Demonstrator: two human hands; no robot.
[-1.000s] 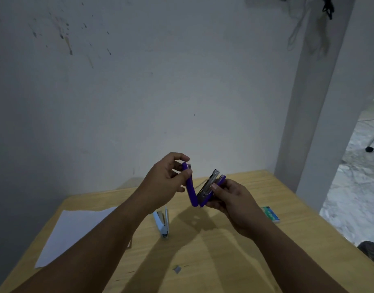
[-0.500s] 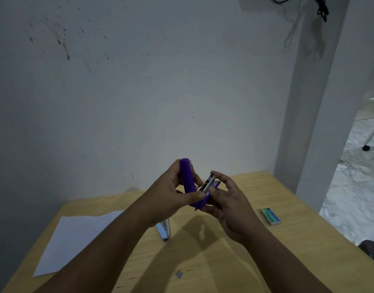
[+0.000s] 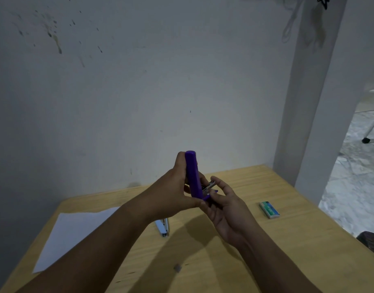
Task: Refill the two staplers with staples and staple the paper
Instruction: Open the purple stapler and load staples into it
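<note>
Purple stapler [image 3: 192, 175] is gripped open in both hands, left hand [image 3: 173, 195] on lid, right hand [image 3: 223, 205] on base; close it gently so staples don't jam.

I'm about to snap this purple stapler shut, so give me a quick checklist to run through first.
1. Purple stapler held by both hands, left hand and right hand: ok.
2. Lid swung open, metal tray exposed: ok.
3. Staples seated in tray: cannot tell.
4. Right fingers clear of the tray: not ok.
5. Paper flat on table: ok.
6. Blue stapler within reach: ok.
</note>
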